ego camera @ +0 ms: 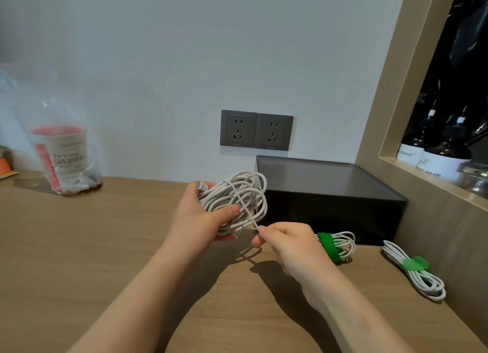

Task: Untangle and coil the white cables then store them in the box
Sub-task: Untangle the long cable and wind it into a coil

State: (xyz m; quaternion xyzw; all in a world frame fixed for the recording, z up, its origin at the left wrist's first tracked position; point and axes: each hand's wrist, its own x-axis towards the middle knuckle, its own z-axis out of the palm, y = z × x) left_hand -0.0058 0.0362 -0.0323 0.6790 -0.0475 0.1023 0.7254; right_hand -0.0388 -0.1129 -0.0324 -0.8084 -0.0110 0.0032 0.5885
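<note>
Gripping white cable coil (237, 194) mid-frame w/ left hand (192, 220), fingers (229, 210) curled round it; right hand (285, 244) pinching loose strand (246, 212), box (330, 183) right behind.

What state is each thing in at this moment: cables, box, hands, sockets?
left hand, grips the loose cable bundle.
loose cable bundle, roughly coiled, unstrapped, held in the air.
right hand, pinches the bundle's free end.
black box, top looks closed by a grey lid.
middle coil, coiled, green-strapped, outside the black box.
right coil, coiled, green-strapped, outside the black box.
wall sockets, nothing plugged in.
</note>
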